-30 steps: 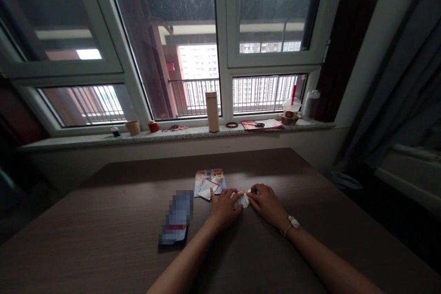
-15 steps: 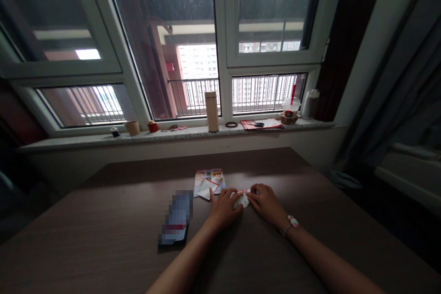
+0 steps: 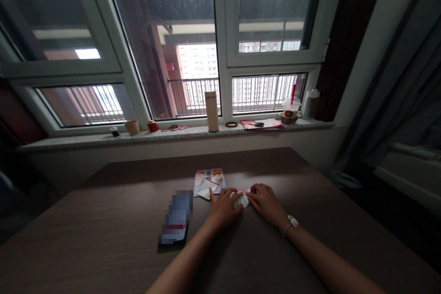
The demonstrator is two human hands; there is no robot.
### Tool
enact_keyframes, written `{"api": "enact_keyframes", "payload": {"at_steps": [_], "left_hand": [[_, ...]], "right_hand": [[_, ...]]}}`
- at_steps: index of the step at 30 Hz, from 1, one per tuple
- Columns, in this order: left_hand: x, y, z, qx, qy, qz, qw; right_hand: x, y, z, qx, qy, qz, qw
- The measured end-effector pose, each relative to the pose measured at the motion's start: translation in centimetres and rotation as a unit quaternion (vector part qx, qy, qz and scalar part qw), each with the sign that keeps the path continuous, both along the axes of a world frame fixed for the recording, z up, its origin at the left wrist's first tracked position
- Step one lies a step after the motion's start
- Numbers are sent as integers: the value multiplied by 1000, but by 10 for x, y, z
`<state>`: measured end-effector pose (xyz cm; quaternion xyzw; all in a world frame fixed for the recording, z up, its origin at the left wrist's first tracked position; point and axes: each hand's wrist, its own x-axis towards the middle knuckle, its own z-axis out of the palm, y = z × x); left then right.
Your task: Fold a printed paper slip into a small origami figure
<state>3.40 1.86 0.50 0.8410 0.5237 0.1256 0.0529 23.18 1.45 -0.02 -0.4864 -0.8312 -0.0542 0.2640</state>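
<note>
A small folded piece of white paper with red marks (image 3: pixel 243 199) lies on the brown table (image 3: pixel 103 239). My left hand (image 3: pixel 223 210) presses on its left side with the fingers pinched at its edge. My right hand (image 3: pixel 266 203), with a band at the wrist, pinches the paper's right side. Both hands rest on the tabletop and cover much of the paper.
A colourful paper packet with loose sheets (image 3: pixel 208 183) lies just behind my left hand. A dark phone (image 3: pixel 176 218) lies to the left. On the window sill (image 3: pixel 69 140) stand a beige flask (image 3: pixel 212 111), small cups (image 3: pixel 132 127), a drink cup with a straw (image 3: pixel 291 108) and papers (image 3: pixel 262 124).
</note>
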Motion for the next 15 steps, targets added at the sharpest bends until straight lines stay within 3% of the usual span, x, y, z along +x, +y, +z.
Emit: {"api": "enact_keyframes", "payload": {"at_steps": [15], "left_hand": [[-2, 2, -1, 14, -2, -7, 1000]], "right_hand": [[-1, 0, 2, -17, -5, -5, 1000]]}}
